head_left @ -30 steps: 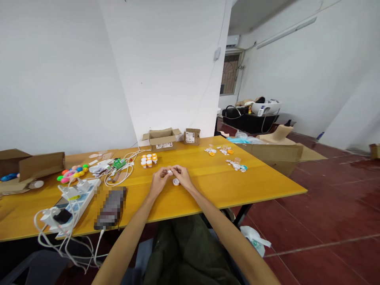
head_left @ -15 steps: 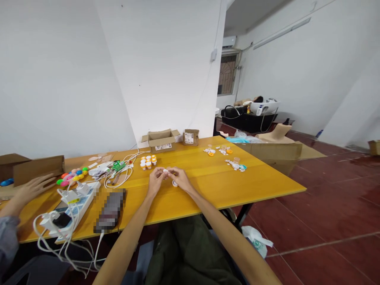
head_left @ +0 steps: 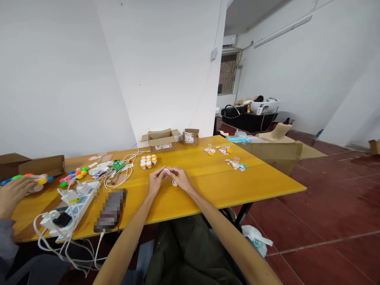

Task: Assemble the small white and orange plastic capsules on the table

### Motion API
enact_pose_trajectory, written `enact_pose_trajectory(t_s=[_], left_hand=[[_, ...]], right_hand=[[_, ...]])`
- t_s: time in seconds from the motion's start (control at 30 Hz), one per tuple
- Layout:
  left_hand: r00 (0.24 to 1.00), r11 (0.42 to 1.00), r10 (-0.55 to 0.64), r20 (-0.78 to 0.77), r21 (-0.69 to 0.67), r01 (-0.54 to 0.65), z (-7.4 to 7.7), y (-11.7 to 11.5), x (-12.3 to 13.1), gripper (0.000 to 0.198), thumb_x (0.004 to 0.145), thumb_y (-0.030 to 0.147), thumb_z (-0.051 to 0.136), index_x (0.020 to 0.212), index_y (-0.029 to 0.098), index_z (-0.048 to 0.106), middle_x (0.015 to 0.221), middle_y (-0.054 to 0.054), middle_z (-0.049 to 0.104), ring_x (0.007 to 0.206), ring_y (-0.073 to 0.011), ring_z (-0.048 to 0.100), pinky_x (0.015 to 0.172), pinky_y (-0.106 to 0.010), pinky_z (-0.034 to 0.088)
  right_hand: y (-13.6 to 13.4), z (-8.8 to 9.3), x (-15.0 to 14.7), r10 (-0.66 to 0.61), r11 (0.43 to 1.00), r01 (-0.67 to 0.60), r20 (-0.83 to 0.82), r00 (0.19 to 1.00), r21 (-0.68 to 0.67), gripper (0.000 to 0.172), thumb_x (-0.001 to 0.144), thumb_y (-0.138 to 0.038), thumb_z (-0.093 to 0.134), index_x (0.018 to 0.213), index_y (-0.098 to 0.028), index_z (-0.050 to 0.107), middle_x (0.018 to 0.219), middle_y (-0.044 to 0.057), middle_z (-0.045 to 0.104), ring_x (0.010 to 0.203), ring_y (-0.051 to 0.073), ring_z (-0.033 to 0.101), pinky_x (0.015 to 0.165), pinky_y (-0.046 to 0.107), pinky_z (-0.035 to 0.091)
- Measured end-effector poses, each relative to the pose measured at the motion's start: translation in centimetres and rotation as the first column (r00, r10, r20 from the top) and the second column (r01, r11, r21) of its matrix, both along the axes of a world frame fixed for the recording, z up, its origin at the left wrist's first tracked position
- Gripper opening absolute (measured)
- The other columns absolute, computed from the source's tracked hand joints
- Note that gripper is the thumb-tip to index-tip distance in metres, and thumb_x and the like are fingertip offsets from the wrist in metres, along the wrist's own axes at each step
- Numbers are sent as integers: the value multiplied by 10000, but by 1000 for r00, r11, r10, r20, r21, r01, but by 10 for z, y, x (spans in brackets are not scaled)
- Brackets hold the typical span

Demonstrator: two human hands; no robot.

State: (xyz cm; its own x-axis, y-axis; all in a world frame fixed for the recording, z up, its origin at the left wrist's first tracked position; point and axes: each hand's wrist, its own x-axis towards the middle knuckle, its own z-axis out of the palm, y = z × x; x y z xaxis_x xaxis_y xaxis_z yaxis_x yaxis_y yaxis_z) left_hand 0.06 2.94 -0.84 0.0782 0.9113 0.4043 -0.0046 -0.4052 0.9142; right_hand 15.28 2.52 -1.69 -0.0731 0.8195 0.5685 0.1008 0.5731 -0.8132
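Between the fingertips of both hands is a small white plastic part (head_left: 166,171), too small to make out fully. My left hand (head_left: 156,180) pinches it from one side, and my right hand (head_left: 179,178) pinches it from the other, just above the table. Under the right fingers a round white piece with a dark mark (head_left: 175,183) lies on the wood. Beyond my left hand stands a cluster of small white containers with orange bands (head_left: 148,161). To the right lie loose groups of white, orange and teal plastic parts (head_left: 236,164).
Two cardboard boxes (head_left: 162,147) stand at the back edge of the yellow table (head_left: 204,194). On the left are a power strip (head_left: 89,200) with tangled cables, a blurred dark device (head_left: 110,209), and another person's hand (head_left: 18,194) with colourful balls (head_left: 43,179).
My two hands stay almost where they were, with the white part tilted slightly between them. The other person's hand has moved left, taking some colourful balls toward the box.
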Motion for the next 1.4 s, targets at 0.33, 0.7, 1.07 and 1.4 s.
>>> enact_pose_trajectory(t_s=[0.33, 0.7, 1.07, 1.4], left_hand=[[997, 998, 21, -68, 54, -17, -3, 3, 0, 369, 790, 463, 709, 1002, 170, 781, 786, -48, 768, 649, -175, 680, 655, -318, 593], [983, 984, 106, -148, 156, -82, -3, 0, 1, 315, 812, 453, 691, 974, 197, 775, 920, -75, 775, 776, -212, 706, 730, -336, 589], [989, 993, 64, -133, 103, -50, -3, -1, 2, 290, 805, 437, 683, 918, 180, 758, 816, -54, 769, 689, -193, 694, 678, -312, 585], [989, 991, 43, -143, 130, -24, 2, -7, 4, 322, 817, 460, 674, 956, 183, 763, 744, -36, 743, 650, -176, 669, 666, -296, 570]], right_hand=[[-2, 1, 0, -40, 999, 39, 36, 999, 16, 126, 816, -237, 641, 802, -261, 763, 789, 9, 730, 744, 187, 651, 702, 290, 517], [-2, 0, 2, -41, 999, 41, 47, 998, 8, 148, 838, -300, 608, 823, -263, 750, 830, 14, 746, 797, 197, 663, 732, 295, 526], [5, -7, 1, 9, 999, -12, -51, 999, -52, 162, 790, -260, 655, 910, -246, 763, 917, 32, 761, 859, 204, 695, 773, 315, 559], [3, -3, 5, -32, 999, 32, -10, 999, -26, 164, 817, -277, 641, 864, -254, 796, 863, 39, 743, 805, 198, 671, 702, 292, 531]])
